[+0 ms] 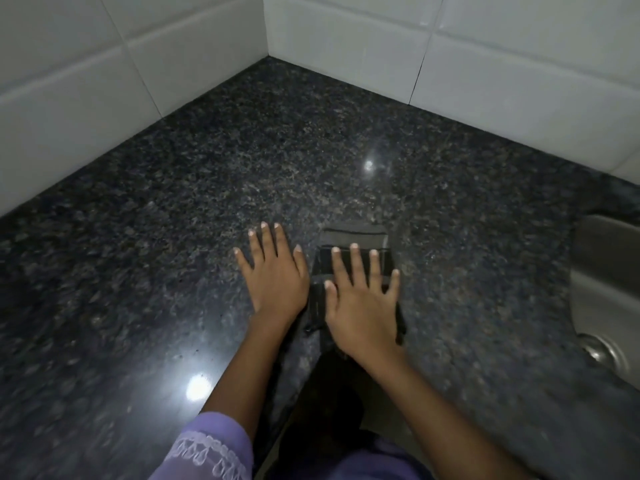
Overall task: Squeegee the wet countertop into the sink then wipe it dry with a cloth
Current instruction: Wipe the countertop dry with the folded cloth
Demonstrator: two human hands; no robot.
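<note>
Right hand (363, 299), grip open: palm and spread fingers lie flat on a dark folded cloth (349, 261), pressing it to the desk (173, 202) rather than pinching it, presumably so that the whole pad bears on the surface during wiping. Left hand (273, 271), grip likewise open and empty, rests flat on the bare stone just beside the cloth at 9 o'clock, probably as a brace. The cloth lies near the desk's front edge; part of it shows beyond the fingertips at 12 o'clock. The sink (602, 289) lies well apart at 3 o'clock. White tiles (138, 64) close the corner at 12 o'clock. No squeegee is in view; the drying step appears to be in hand.
</note>
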